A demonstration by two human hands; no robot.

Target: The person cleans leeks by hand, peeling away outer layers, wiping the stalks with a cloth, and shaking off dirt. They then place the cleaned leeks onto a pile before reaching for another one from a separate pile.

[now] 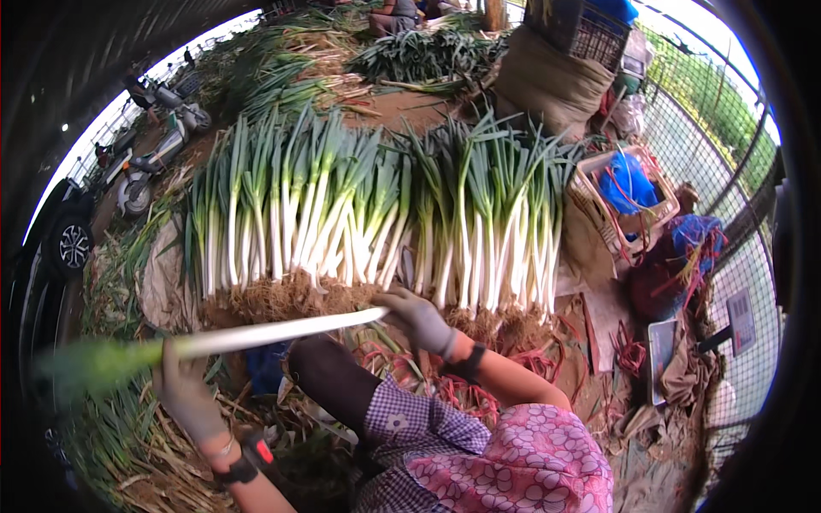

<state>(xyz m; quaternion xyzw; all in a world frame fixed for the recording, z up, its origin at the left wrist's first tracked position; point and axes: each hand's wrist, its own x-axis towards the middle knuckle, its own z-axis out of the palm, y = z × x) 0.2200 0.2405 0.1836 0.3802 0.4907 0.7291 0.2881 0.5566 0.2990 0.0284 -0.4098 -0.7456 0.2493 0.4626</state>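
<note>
A single leek lies crosswise in front of me, its white stem to the right and its green leaves blurred at the left. My left hand, in a greyish glove, is closed round the stem where white turns to green. At the root end, the gloved fingers of my right hand grip the tip of the same leek. Just beyond it, leeks stand in two dense bunches side by side, a left bunch and a right bunch, leaves away from me and brown roots toward me.
To the right sit a crate with blue plastic inside, a dark red sack and a scale with a display. Red twine and leaf scraps litter the ground. Farther off are more leek heaps, motorbikes and a seated person.
</note>
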